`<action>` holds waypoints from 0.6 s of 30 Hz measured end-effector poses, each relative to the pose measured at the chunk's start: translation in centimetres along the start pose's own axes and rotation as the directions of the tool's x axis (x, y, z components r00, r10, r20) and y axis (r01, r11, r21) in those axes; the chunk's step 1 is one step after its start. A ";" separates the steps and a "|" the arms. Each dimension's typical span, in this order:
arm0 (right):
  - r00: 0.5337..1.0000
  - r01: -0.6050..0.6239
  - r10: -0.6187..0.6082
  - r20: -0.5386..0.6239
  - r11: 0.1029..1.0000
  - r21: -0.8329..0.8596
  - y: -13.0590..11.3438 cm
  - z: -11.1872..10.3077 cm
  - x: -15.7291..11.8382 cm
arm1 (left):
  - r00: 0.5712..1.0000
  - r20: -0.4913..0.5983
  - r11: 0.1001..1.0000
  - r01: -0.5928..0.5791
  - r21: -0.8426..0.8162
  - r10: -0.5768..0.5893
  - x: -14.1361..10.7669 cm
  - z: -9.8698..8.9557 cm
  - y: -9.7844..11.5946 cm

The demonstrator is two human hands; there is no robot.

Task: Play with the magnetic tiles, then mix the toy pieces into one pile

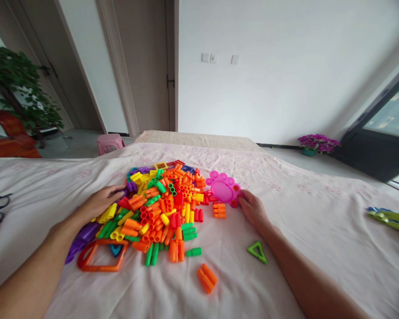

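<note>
Right fingers (247,200) apparently pinch the pink tray's (222,191) edge.

Pale cloth (239,274) bears plastic pieces (179,198) and perhaps greenish fabric (390,217)

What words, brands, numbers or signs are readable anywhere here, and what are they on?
None that I can read.
Pink paw-shaped piece at the right hand: no lettering visible.
Heaped plastic pieces: no readable text; any small markings would be too blurred.
Cloth: faint flower prints, no visible words.
Wall plates: too small to tell whether they carry any marks.
</note>
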State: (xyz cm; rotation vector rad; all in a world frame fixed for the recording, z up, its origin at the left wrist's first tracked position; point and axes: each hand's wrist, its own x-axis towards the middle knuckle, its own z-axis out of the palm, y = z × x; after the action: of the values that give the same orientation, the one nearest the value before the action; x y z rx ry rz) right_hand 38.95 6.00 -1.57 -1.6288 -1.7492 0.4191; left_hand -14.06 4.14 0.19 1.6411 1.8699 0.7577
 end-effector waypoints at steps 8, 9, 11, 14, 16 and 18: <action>1.000 0.003 -0.003 -0.005 1.000 0.001 0.1 0.0 0.1 | 0.993 0.115 0.998 -0.045 0.039 0.040 0.4 -0.4 -0.7; 1.000 0.002 -0.002 -0.005 1.000 -0.004 0.0 0.0 0.1 | 0.989 0.137 0.998 -0.052 0.040 0.046 0.3 -0.7 -0.7; 1.000 -0.004 0.004 -0.001 1.000 -0.006 -0.1 0.0 0.0 | 0.985 0.166 0.998 -0.054 0.029 0.048 0.1 -1.1 -0.7; 1.000 -0.004 0.004 0.001 1.000 -0.004 0.0 0.0 0.0 | 0.982 0.187 0.999 -0.022 -0.035 0.028 0.0 -1.7 -0.9; 1.000 0.002 -0.002 -0.002 1.000 -0.011 0.1 0.0 0.0 | 0.982 0.189 0.997 0.016 -0.075 -0.001 0.0 -1.8 -1.2; 1.000 0.004 -0.005 -0.005 1.000 -0.018 0.2 0.0 0.0 | 0.984 0.175 0.994 0.051 -0.095 -0.034 0.0 -1.7 -1.4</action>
State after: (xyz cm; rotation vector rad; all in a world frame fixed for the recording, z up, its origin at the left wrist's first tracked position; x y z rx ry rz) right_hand 39.09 6.04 -1.70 -1.6366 -1.7575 0.3983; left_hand -16.25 3.89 0.36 1.5489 1.7131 0.6571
